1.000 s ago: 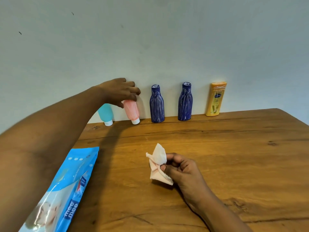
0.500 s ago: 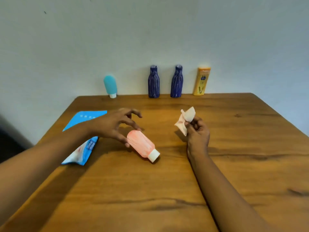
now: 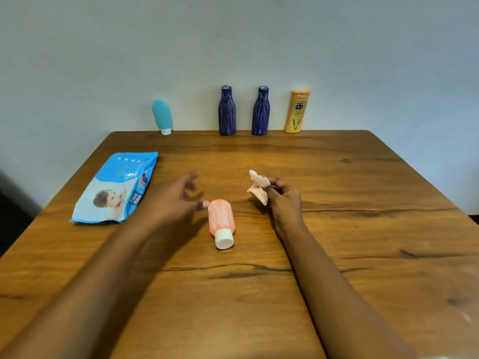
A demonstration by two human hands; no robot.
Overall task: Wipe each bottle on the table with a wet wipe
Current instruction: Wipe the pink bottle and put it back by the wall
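A pink bottle (image 3: 221,218) with a white cap lies on its side in the middle of the wooden table (image 3: 337,255), cap toward me. My left hand (image 3: 173,198) hovers just left of it, blurred, fingers spread, a fingertip near the bottle's base. My right hand (image 3: 283,200) is to the bottle's right, pinching a crumpled white wet wipe (image 3: 258,186). Against the wall at the table's far edge stand a teal bottle (image 3: 162,116), two dark blue bottles (image 3: 227,111) (image 3: 260,111) and a yellow bottle (image 3: 297,111).
A blue pack of wet wipes (image 3: 116,187) lies flat on the left part of the table. A pale wall rises right behind the row of bottles. The table's left edge drops to a dark floor.
My left hand took the pink bottle from the row at the wall, laid it down mid-table and let go. The bottle turned cap toward me. My right hand kept the wipe.
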